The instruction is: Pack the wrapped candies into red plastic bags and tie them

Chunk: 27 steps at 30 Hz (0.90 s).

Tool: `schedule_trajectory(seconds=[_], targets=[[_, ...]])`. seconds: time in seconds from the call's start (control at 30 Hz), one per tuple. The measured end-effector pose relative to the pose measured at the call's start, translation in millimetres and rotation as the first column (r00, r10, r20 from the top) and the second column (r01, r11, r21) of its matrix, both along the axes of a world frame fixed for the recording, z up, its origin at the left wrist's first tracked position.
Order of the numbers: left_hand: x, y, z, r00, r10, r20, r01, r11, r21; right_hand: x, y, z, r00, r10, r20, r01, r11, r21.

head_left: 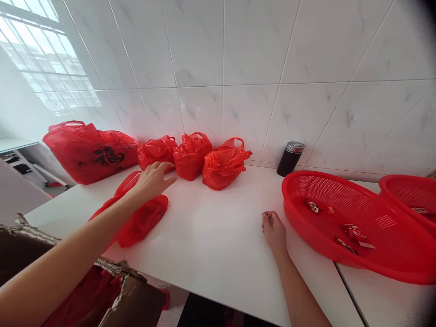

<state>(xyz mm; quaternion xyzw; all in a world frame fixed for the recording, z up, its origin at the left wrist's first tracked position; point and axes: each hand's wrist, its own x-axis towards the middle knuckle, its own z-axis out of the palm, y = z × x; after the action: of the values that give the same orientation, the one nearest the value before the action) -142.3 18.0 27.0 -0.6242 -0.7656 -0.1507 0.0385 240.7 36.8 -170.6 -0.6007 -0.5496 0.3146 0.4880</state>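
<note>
My left hand (155, 179) reaches out over a slack red plastic bag (145, 222) lying on the white table, its fingers stretched and holding nothing. The fingertips overlap the view of a filled red bag (155, 152) by the wall; whether they touch it I cannot tell. Above the table, just left of a large red plastic basket (289, 213), my right hand (275, 231) is loosely curled, with no item showing in it. A few wrapped snacks (356, 232) lie inside that basket.
Two more filled red bags (192, 159) (225, 165) and a big red bag with black lettering (88, 156) line the tiled wall. A black flask (289, 159) stands behind the basket. A second red basket (405, 186) is at right. An open cardboard box (136, 299) sits below the table's front edge.
</note>
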Motion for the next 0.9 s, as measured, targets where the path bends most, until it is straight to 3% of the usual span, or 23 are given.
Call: schedule_trajectory(seconds=[0.13,0.23,0.33,0.43,0.57,0.67,0.73,0.8,0.9], targets=[[85.0,64.0,8.4,0.964,-0.263,-0.042,0.266,0.959,0.093,0.3,-0.5,1.2,1.000,-0.002,-0.002,0.002,1.000,0.009],[130.9,108.4,1.7,0.958,-0.284,-0.036,0.286,0.953,0.104,0.2,-0.9,2.4,1.000,-0.005,0.003,0.004,1.000,0.022],[152.4,141.7,-2.1,0.975,-0.221,0.033,0.219,0.974,0.053,-0.5,-0.3,3.3,1.000,-0.007,0.011,0.007,1.000,0.029],[154.9,164.1,9.6,0.977,-0.159,0.140,0.156,0.987,0.034,-1.3,0.1,4.2,1.000,-0.007,0.026,0.006,1.000,0.029],[141.8,180.6,50.0,0.948,-0.121,0.293,0.061,0.977,0.206,-2.2,0.8,5.6,0.999,-0.011,0.050,0.010,1.000,0.021],[133.9,184.2,80.4,0.888,-0.172,0.426,-0.024,0.909,0.416,-2.6,1.5,6.6,0.998,-0.016,0.054,0.016,1.000,0.012],[137.9,182.3,89.9,0.828,-0.253,0.501,-0.045,0.860,0.508,-2.8,1.7,7.3,0.999,-0.018,0.047,0.017,1.000,0.010],[151.7,176.6,85.6,0.758,-0.340,0.557,-0.011,0.847,0.532,-3.0,1.7,8.1,0.999,-0.016,0.035,0.016,1.000,0.009],[184.1,159.8,54.6,0.665,-0.415,0.621,0.121,0.880,0.458,-3.4,1.3,8.9,1.000,-0.015,0.015,0.015,1.000,0.015]])
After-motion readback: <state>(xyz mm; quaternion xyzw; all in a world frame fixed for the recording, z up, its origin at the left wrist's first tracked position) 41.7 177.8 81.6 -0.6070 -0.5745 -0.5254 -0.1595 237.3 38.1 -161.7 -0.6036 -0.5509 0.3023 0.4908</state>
